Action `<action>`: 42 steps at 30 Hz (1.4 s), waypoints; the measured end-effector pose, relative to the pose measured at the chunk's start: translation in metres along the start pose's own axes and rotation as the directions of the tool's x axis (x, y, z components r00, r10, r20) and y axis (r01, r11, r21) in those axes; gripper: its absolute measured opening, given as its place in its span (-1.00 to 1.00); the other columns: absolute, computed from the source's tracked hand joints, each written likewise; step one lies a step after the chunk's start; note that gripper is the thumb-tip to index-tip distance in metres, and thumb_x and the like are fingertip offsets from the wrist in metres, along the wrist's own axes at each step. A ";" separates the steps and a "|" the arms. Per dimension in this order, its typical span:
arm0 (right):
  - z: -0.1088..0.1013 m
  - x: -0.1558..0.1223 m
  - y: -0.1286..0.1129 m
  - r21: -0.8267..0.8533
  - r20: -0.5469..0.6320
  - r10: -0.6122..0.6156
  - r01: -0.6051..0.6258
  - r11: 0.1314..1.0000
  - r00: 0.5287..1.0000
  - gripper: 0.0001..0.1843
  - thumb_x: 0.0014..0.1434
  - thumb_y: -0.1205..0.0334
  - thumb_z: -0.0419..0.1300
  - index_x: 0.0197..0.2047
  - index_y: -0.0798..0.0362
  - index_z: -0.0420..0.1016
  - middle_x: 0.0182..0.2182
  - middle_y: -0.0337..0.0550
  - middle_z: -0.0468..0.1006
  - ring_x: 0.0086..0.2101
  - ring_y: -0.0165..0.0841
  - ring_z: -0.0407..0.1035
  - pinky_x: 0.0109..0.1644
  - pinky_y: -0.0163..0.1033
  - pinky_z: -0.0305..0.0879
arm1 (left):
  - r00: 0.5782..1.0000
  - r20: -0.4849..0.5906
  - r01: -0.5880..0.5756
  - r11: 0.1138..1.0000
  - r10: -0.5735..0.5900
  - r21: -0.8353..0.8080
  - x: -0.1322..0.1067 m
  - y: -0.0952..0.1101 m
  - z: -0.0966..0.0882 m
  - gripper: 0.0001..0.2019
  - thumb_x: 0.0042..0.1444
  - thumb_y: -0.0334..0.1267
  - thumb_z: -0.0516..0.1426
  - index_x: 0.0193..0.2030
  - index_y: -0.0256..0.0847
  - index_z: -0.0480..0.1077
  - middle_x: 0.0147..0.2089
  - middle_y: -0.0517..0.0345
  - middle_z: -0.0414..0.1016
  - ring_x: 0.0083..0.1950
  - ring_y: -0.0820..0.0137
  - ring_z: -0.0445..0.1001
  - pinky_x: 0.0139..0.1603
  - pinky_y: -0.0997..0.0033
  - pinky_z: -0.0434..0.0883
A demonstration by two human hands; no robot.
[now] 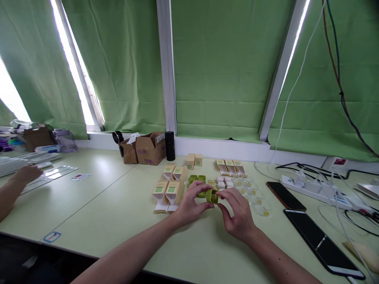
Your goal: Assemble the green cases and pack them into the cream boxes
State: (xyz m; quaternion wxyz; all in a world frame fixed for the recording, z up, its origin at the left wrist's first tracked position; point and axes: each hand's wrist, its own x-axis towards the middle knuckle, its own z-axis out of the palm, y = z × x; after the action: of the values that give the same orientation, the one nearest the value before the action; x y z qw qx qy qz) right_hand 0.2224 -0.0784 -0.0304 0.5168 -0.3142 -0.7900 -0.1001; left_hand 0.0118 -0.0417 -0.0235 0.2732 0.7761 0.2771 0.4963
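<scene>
Between my two hands, a little above the table, is a small olive-green square container point(212, 196), tilted so its hollow inside shows. My left hand point(191, 203) pinches it from the left with thumb and fingers. My right hand point(238, 213) has its fingertips on the container's right side. Just behind lie more green containers point(197, 178), partly hidden by my fingers. Small yellowish pieces point(211, 183) and white-pink rolls point(225, 182) sit beside them. Clear plastic pieces with yellow dots point(257, 197) spread to the right. Open kraft boxes with green labels point(166, 193) stand left of my hands.
More kraft boxes stand behind point(194, 161) and at the back right point(230, 167). Two phones point(322, 242) and a power strip point(314, 191) with tangled cables lie right. Cardboard cartons point(151, 149) and a black cylinder point(169, 146) line the back. Another person's hand point(28, 173) works far left.
</scene>
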 end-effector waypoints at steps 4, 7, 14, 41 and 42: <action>0.001 -0.003 0.002 0.011 0.032 0.029 -0.029 1.000 0.999 -0.46 0.30 0.40 0.17 0.32 -0.02 0.35 0.15 0.13 0.53 0.15 -0.01 0.46 0.13 0.11 0.53 | 0.999 -0.040 0.012 0.999 -0.010 0.041 0.000 -0.001 0.000 -0.51 0.02 -0.29 0.49 0.11 -0.08 0.57 0.07 0.01 0.44 0.16 0.16 0.46 0.24 0.08 0.50; 0.005 -0.005 0.003 0.024 0.078 0.035 -0.037 0.999 0.996 -0.38 0.30 0.41 0.16 0.40 -0.03 0.28 0.21 0.11 0.52 0.23 -0.02 0.42 0.24 0.15 0.50 | 0.999 -0.038 -0.002 0.998 0.004 0.064 -0.001 -0.001 0.000 -0.52 0.03 -0.23 0.49 0.11 -0.06 0.58 0.06 0.01 0.44 0.16 0.14 0.45 0.23 0.06 0.50; 0.012 -0.010 0.007 0.099 0.076 0.110 -0.117 0.988 0.991 -0.40 0.34 0.40 0.14 0.41 -0.06 0.29 0.21 0.05 0.55 0.22 -0.07 0.45 0.22 0.11 0.55 | 1.000 -0.016 -0.014 0.999 0.015 0.030 -0.001 0.002 0.000 -0.46 0.09 -0.14 0.45 0.20 -0.08 0.50 0.11 -0.03 0.42 0.17 0.13 0.49 0.23 0.04 0.53; 0.014 -0.011 0.008 0.132 0.059 0.148 -0.155 0.979 0.987 -0.46 0.29 0.44 0.14 0.30 -0.08 0.38 0.17 0.03 0.57 0.20 -0.09 0.48 0.26 0.10 0.52 | 0.991 0.012 0.132 0.988 -0.133 0.082 0.001 -0.004 0.004 -0.90 0.28 -0.26 0.16 -0.27 -0.18 0.45 -0.27 0.11 0.47 -0.18 0.31 0.47 -0.11 0.31 0.42; 0.015 -0.012 0.008 0.133 0.061 0.149 -0.156 0.979 0.987 -0.46 0.29 0.44 0.14 0.30 -0.08 0.37 0.17 0.03 0.57 0.20 -0.09 0.48 0.26 0.10 0.52 | 0.990 0.014 0.139 0.987 -0.140 0.076 0.001 -0.003 0.004 -0.89 0.28 -0.25 0.16 -0.27 -0.18 0.45 -0.28 0.11 0.46 -0.18 0.31 0.47 -0.11 0.31 0.42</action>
State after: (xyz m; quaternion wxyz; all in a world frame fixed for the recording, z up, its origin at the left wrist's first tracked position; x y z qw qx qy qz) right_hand 0.2193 -0.0695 -0.0484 0.5233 -0.3402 -0.7813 0.0024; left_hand 0.0151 -0.0390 -0.0265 0.2805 0.7692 0.3465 0.4578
